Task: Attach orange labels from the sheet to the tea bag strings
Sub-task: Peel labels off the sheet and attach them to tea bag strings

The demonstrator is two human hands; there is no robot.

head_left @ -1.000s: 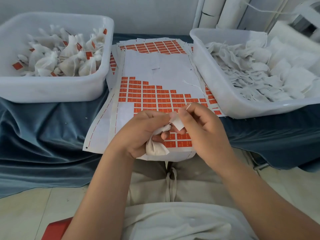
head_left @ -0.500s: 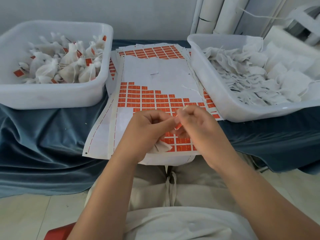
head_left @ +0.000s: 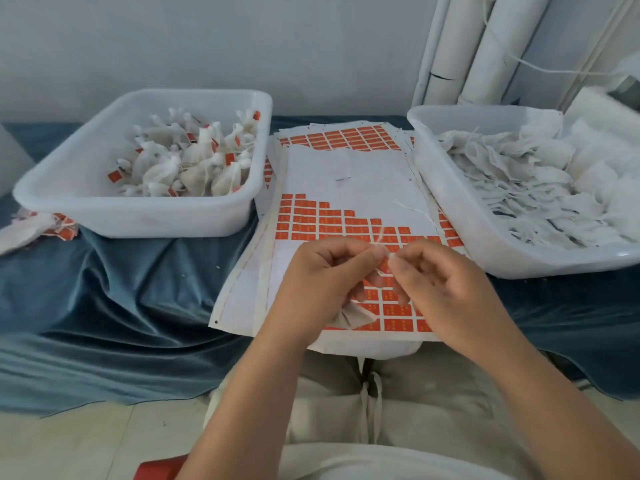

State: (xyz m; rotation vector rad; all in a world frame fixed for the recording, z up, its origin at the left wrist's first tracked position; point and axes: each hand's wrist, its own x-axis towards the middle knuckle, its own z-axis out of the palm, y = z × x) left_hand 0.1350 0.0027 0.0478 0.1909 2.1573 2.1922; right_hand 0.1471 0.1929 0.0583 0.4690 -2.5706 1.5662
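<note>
Looked to be the fixing step: pinched the string (head_left: 380, 237) of one tea bag (head_left: 351, 318) between the fingertips of left hand (head_left: 322, 282) and right hand (head_left: 441, 289), both curled tight and meeting just above the label sheet (head_left: 346, 174). Hung the bag itself below the left palm, over the sheet's near rows. Could not make out an orange label between the fingertips; hidden there, or too small to tell. Next, as judged: called for folding a sticker squarely shut round the string, then dropping the bag into the left tub (head_left: 138, 220) among the bags already tagged, and drawing a bare one from the right tub (head_left: 485, 258). Showed pale marks on the orange labels (head_left: 311, 221), printed but too fine to read. Found no brand or other legible writing anywhere in view.
</note>
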